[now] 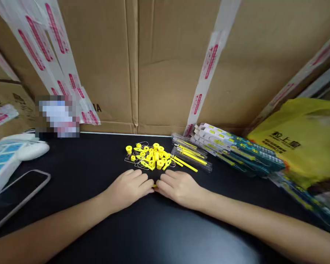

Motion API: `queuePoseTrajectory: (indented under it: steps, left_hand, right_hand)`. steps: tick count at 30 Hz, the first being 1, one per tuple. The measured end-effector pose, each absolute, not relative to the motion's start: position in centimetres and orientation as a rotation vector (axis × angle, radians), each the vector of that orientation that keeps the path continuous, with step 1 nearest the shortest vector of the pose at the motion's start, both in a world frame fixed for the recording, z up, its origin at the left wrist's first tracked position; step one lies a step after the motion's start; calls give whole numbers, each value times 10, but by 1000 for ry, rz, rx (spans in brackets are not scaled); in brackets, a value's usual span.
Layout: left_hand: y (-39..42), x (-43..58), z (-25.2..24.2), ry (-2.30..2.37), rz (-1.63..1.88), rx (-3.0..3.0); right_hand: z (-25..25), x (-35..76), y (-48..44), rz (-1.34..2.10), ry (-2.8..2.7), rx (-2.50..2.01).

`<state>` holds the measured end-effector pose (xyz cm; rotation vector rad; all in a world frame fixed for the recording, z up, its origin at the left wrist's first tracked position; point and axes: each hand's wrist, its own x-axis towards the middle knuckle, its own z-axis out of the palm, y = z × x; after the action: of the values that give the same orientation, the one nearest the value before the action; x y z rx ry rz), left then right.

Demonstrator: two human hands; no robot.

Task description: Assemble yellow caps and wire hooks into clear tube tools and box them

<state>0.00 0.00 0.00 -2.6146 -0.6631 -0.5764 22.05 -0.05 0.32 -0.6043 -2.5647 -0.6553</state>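
1 small yellow piece [154, 186] is held between the fingertips of the left hand [132, 186] and right hand [180, 185].

The fingers of the 2 hands are curled closed, with the piece pinched at its ends and mostly hidden; only a short middle section is seen, in the gap between the hands. Toward the far edge of the worktop [85, 157], just beyond the fingers, 1 heap of yellow parts [156, 156] mixed with bent wire is spread; its pieces overlap and cannot be fully counted. At its right, yellow rods [188, 165] and clear sleeves [207, 168] are laid. Toward the left edge, 1 phone [19, 192] is placed; toward the right, 1 yellow bag [294, 135] is seen.
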Motion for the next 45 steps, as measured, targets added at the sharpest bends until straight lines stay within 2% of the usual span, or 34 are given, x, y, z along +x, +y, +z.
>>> queuePoseTrajectory:
  steps: [9, 18, 28, 45]
  left_hand:
    - [17, -9, -5, -981, -656, -2734]
    - [12, -7, 0, -779, -579, -2696]
    - [16, -8, 1, -1402, -730, -2750]
    - [14, -9, 3, -1501, -739, -2839]
  right_hand:
    - [-3, 232, 22, -472, -2549, -766]
    - [-5, 224, 11, -248, -2554, -788]
    - [10, 222, 39, -399, -2485, -990]
    - [10, 206, 53, -237, -2571, -1113]
